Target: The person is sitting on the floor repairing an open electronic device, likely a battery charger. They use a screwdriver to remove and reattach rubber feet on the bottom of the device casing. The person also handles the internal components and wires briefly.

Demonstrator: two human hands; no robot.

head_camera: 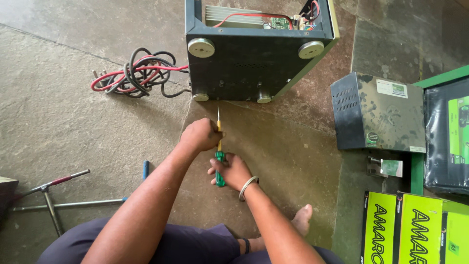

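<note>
My right hand point(232, 172) grips the green handle of a screwdriver point(219, 146). My left hand point(200, 135) is closed around its yellow shaft, higher up, with the metal tip pointing away from me. Just beyond the tip, an opened dark metal case point(244, 63) stands on its side on the stone floor, its round feet facing me. Inside its top I see a finned heat sink, a small green circuit board and red wires.
A tangle of red and black cables point(137, 73) lies left of the case. A dark metal cover point(378, 113) rests at right, with bright green boxes point(415, 230) and a wrapped unit point(447, 137) nearby. A cross-shaped metal tool point(49, 195) lies at left. My bare foot point(302, 219) shows below.
</note>
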